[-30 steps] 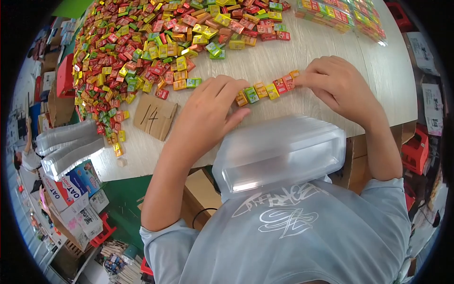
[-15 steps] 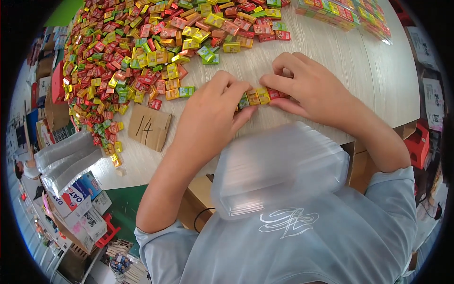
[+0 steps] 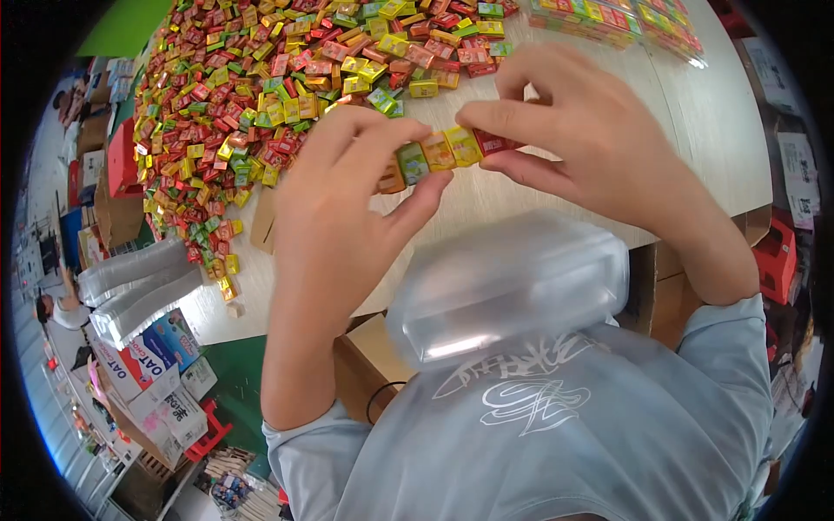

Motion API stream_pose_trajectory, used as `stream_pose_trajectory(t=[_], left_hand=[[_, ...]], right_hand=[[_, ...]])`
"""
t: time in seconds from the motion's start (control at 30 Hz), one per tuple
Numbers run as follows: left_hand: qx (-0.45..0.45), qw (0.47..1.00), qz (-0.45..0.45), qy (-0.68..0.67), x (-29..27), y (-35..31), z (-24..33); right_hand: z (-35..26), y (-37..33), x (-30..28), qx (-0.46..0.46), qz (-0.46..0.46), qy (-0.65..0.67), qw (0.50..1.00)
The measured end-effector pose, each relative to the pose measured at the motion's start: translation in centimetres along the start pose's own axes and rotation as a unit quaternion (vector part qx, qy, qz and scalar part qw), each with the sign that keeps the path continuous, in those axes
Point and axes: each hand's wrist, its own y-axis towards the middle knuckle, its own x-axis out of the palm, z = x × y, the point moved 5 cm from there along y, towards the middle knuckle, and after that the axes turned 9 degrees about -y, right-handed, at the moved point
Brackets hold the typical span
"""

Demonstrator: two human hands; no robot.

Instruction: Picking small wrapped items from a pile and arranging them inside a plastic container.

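A short row of small candy-sized boxes [image 3: 440, 151], orange, green, yellow and red, is pinched end to end between my hands, apparently raised off the table. My left hand [image 3: 347, 178] grips its left end, thumb below and fingers above. At the red end, my right hand [image 3: 565, 122] holds on the same way. Just beyond my hands spreads a big heap of the same small boxes [image 3: 287, 78] in red, yellow, green and orange. Against my chest, below the row, rests a stack of clear plastic trays [image 3: 521, 278].
Filled clear packs [image 3: 591, 17] lie at the table's far right. A cardboard piece [image 3: 262, 224] is partly covered by my left arm. More clear plastic trays [image 3: 143, 278] sit at the left edge, above printed cartons [image 3: 156, 356]. A red stool [image 3: 773, 260] stands at right.
Both hands have brought the row of boxes up from the table, with the left hand shifting left. More boxes of the row now show between the fingers.
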Motion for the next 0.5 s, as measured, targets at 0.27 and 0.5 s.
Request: stream_pose_trajectory(t=[0.27,0.5], left_hand=[[0.075,0.994,0.03,0.068,-3.6,-4.0,9.2],[0.045,0.997,0.02,0.067,-1.1,-7.0,8.7]], right_hand=[[-6.6,-1.5,-8.0,0.01,-0.011,-0.006,1.0],[-7.4,-4.3,-6.1,0.06,-0.033,0.0,0.998]])
